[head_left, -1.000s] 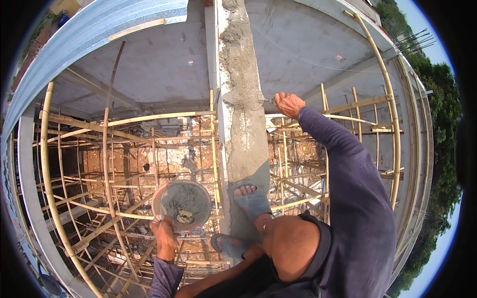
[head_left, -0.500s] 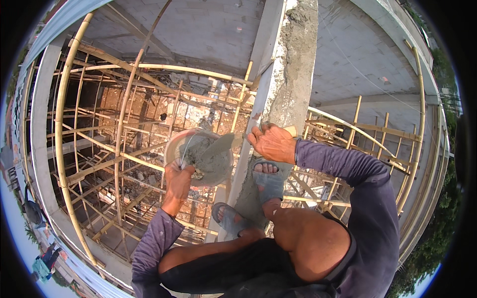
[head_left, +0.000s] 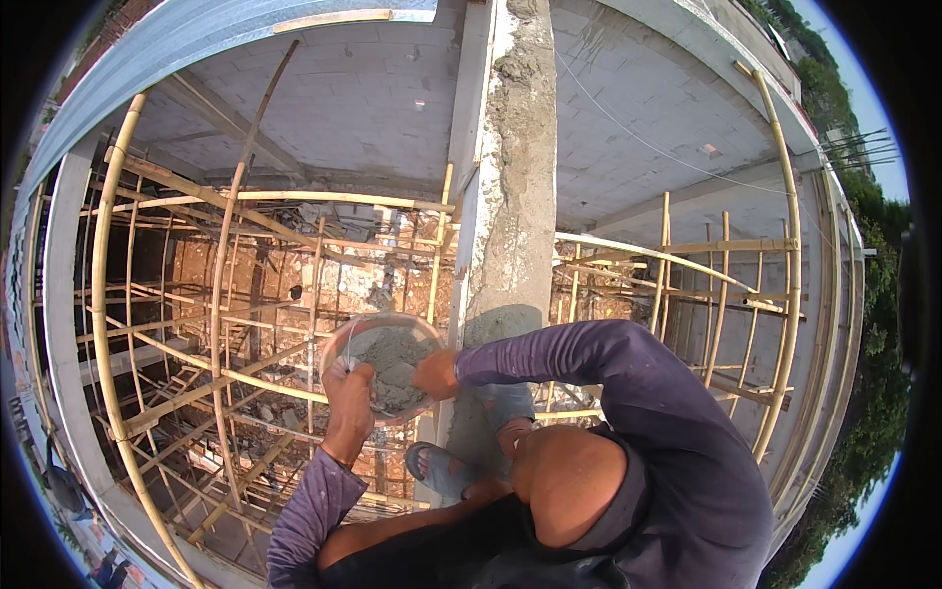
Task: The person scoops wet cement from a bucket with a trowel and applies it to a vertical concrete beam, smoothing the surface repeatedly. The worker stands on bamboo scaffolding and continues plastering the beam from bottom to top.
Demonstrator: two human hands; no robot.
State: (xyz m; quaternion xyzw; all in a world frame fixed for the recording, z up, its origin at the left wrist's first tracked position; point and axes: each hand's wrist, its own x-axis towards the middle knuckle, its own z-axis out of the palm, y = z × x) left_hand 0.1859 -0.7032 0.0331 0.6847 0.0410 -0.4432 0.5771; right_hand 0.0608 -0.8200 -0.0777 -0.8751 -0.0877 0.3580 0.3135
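Observation:
My left hand (head_left: 347, 395) is closed on the thin wire handle of a round bucket (head_left: 391, 322). Wet grey mortar (head_left: 388, 355) lies inside the bucket, which hangs out to the left of a narrow concrete beam (head_left: 535, 187). My right hand (head_left: 435, 375) is at the bucket's right side, fingers wrapped round a trowel. Only part of the trowel blade (head_left: 400, 376) shows, down in the mortar; my hand hides its grip. Rough mortar (head_left: 525, 113) covers the far stretch of the beam top.
My sandalled feet (head_left: 446, 469) are on the beam. On both sides the ground drops away below, with bamboo scaffolding poles (head_left: 224, 285) crossing it. Block walls (head_left: 353, 108) stand beyond, with blue metal sheeting (head_left: 226, 49) at upper left.
My right hand has brought the trowel left and down, from over the beam into the bucket's mortar. My left hand still holds the bucket. The view has shifted.

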